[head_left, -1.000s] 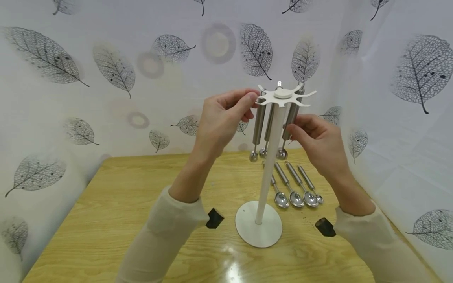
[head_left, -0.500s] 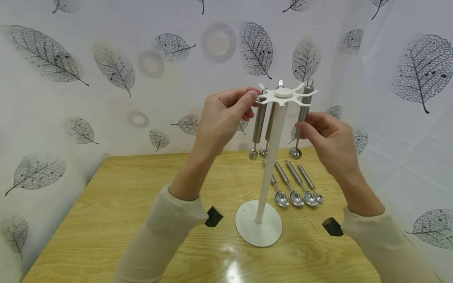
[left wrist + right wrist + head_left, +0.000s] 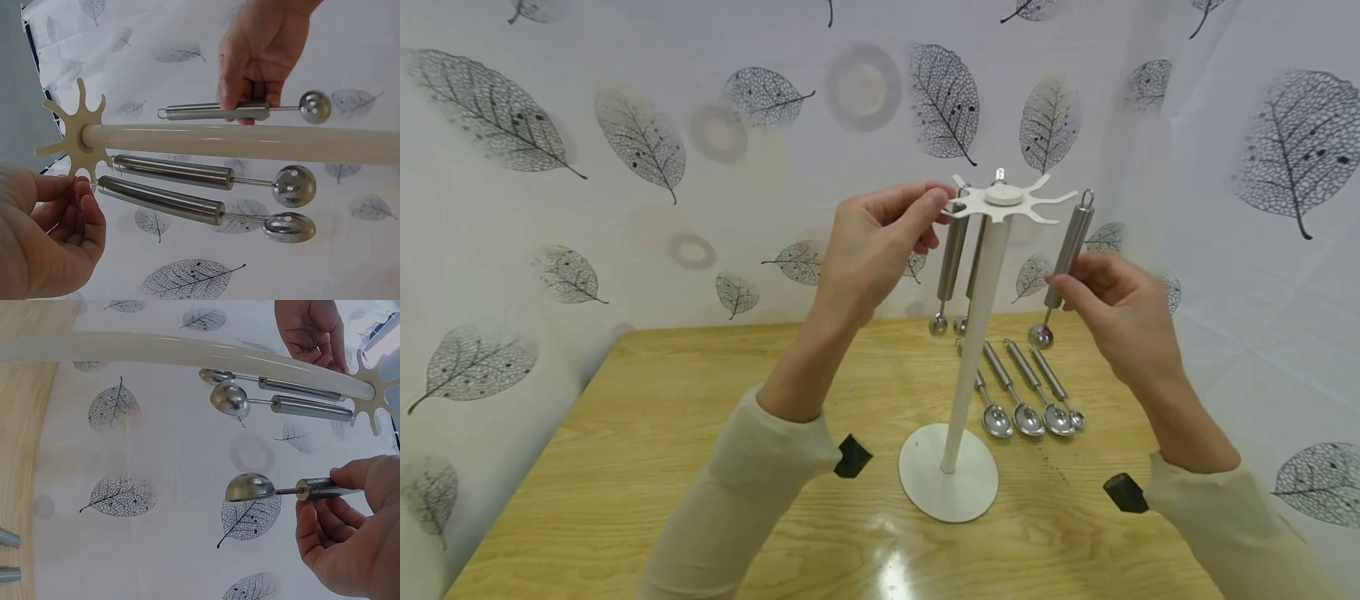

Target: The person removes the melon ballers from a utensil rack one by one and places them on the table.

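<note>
A white utensil stand (image 3: 967, 358) rises in the middle of the head view, topped by a ring of curved hooks (image 3: 1002, 200). At the left edge of that ring, my left hand (image 3: 876, 250) pinches one hook between thumb and fingers. Two steel scoops hang beside it: a nearer scoop (image 3: 159, 201) and a second scoop (image 3: 172, 170), partly behind the pole in the head view. Right of the stand, my right hand (image 3: 1123, 321) grips another round-bowled scoop (image 3: 1070, 242) by its handle. It is held almost upright, bowl down, its loop apart from the hooks.
Several steel scoops (image 3: 1028, 421) lie in a row on the wooden table (image 3: 700, 467), behind and right of the stand's round base (image 3: 936, 496). A leaf-patterned cloth (image 3: 647, 292) hangs behind the table and along its sides.
My right hand has drawn its scoop from the hook ring out to the right, then slightly down. My left hand stays at the ring.
</note>
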Demonstrator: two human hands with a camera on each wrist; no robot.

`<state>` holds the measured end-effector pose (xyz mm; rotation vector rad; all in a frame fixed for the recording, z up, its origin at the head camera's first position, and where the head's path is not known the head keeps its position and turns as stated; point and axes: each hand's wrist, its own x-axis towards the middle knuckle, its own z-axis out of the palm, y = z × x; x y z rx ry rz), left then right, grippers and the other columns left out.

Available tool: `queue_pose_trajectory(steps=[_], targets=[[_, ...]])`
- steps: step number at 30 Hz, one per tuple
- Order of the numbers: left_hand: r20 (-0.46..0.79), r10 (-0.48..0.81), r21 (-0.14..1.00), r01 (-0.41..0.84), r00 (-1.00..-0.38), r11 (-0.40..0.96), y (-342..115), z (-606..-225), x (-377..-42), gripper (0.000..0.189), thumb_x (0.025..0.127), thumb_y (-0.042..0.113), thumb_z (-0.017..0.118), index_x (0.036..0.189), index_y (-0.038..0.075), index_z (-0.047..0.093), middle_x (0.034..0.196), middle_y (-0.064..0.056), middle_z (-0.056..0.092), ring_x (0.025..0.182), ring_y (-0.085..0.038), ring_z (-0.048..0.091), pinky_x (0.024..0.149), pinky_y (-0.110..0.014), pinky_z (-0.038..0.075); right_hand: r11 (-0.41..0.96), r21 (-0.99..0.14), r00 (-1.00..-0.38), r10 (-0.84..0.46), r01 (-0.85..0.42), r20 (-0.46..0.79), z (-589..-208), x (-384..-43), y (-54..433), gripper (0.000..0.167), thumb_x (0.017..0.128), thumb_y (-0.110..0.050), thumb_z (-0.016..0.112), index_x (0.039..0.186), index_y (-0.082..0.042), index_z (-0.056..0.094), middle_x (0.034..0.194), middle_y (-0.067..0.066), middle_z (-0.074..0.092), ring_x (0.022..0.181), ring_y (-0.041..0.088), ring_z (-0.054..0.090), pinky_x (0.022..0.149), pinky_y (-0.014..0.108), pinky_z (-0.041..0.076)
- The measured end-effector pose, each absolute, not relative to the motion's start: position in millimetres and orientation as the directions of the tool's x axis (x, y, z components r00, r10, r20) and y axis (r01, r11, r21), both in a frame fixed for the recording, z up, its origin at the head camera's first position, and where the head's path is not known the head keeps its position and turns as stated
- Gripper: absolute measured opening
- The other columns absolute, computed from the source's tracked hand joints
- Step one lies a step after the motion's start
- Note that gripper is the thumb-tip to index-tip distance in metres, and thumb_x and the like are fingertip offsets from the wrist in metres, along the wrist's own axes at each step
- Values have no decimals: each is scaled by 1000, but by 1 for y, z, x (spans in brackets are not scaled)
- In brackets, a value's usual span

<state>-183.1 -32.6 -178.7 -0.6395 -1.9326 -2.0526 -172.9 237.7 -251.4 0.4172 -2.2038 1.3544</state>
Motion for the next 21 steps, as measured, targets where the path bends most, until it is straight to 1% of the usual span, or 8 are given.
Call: queue_pose_trajectory(steps=[2,5,9,12,16,21], targets=[[476,119,879,468,-872,-90,-33,-179,-183,18,102,12,68,114,2,78,94,-12,73,73,-19,59,67,-24,54,483,-729,-829,12,-484,559,-255,-172,241,20,101,-12,69,118,-1,68,101,-8,74,83,11,66,73,14,55],[478,124,878,470,-870,-91,-34,-179,-184,18,102,12,68,113,2,78,93,-11,73,73,-20,59,66,-23,53,499,-737,-844,21,-455,536,-261,-172,247,22,101,-14,69,118,0,67,102,-11,75,83,10,66,71,14,54],[482,133,876,474,-866,-88,-33,-179,-184,19,102,12,67,114,1,77,91,-10,72,73,-19,59,63,-23,50,506,-743,-852,29,-438,522,-270,-174,258,23,100,-15,71,119,-2,68,101,-9,75,84,8,67,72,13,54],[485,139,874,477,-863,-90,-33,-179,-184,19,103,11,66,114,1,77,91,-12,72,72,-18,58,63,-23,50,521,-738,-851,42,-428,523,-277,-175,269,22,100,-12,71,119,-2,69,99,-10,74,84,6,68,73,11,54],[486,131,874,477,-864,-98,-32,-179,-183,19,102,10,66,114,0,77,88,-12,70,72,-18,58,64,-24,51,546,-730,-848,64,-412,526,-285,-174,282,24,99,-10,71,120,0,68,97,-14,71,86,2,67,73,8,54],[481,120,876,471,-868,-103,-32,-180,-182,18,102,9,66,114,0,77,86,-12,69,72,-17,59,66,-24,54,546,-738,-855,73,-397,514,-294,-173,296,26,99,-8,71,122,3,66,98,-12,70,86,2,66,74,8,54]])
